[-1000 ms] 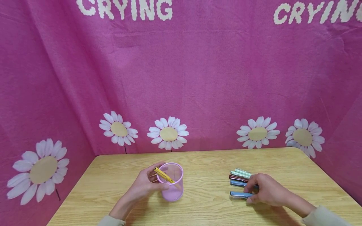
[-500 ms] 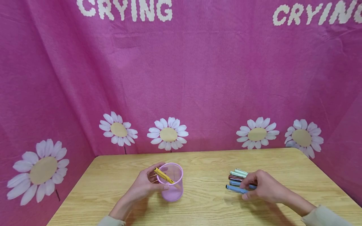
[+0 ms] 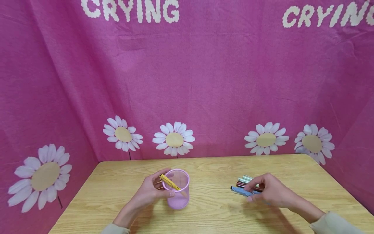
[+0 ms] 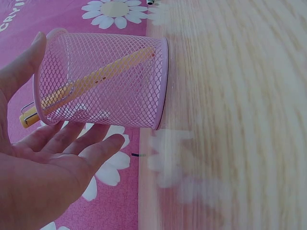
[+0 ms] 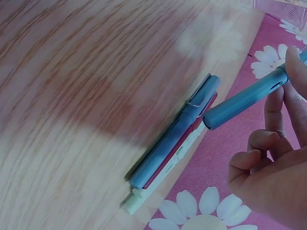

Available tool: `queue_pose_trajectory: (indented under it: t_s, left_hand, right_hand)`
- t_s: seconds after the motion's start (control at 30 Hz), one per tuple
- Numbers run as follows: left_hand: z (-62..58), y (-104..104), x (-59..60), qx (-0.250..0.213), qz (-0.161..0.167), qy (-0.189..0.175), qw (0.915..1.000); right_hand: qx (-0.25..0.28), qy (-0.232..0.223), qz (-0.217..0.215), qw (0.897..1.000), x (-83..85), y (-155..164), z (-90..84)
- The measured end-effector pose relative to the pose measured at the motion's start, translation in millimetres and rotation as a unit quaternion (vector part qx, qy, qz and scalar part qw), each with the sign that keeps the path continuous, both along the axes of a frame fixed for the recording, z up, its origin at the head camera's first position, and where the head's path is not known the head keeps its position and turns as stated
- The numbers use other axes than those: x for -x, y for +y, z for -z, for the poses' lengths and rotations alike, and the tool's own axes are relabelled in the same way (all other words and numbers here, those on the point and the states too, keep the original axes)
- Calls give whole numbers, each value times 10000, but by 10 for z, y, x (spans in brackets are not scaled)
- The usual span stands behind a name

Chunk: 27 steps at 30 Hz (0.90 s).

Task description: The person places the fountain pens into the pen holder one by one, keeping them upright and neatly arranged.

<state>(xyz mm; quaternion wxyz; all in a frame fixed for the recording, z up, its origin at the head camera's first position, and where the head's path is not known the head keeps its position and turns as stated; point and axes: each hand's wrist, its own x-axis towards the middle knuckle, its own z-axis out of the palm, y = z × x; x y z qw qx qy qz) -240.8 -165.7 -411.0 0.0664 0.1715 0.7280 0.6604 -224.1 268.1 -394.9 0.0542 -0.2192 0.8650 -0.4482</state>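
A pink mesh pen cup [image 3: 179, 201] stands upright on the table, with a yellow pen [image 4: 98, 79] leaning inside it and its capped end poking past the rim. My left hand [image 3: 150, 190] holds the cup near the top, thumb on the near side and fingers behind. My right hand [image 3: 273, 193] pinches a blue pen [image 5: 244, 100] between thumb and fingers, above the table. Under it lie another blue pen [image 5: 163, 151], a dark red pen [image 3: 241, 184] and light green pens [image 3: 244, 178], side by side and partly hidden by the hand.
The wood-grain table [image 3: 210, 214] reaches back to a pink cloth [image 3: 216, 97] printed with daisies and lettering, which also hangs at both sides. Bare tabletop lies between the cup and the pens.
My right hand has lifted the nearest blue pen off the table and moved it slightly left and away from me. The left hand and the cup have stayed in place.
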Motion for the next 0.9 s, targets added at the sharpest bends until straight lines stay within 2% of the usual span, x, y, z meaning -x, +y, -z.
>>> queue_pose_trajectory:
  t_s: [0.9]
  left_hand:
    - [3, 10, 7, 94, -73, 49, 9999]
  right_hand:
    - [263, 55, 121, 9996, -21, -308, -230]
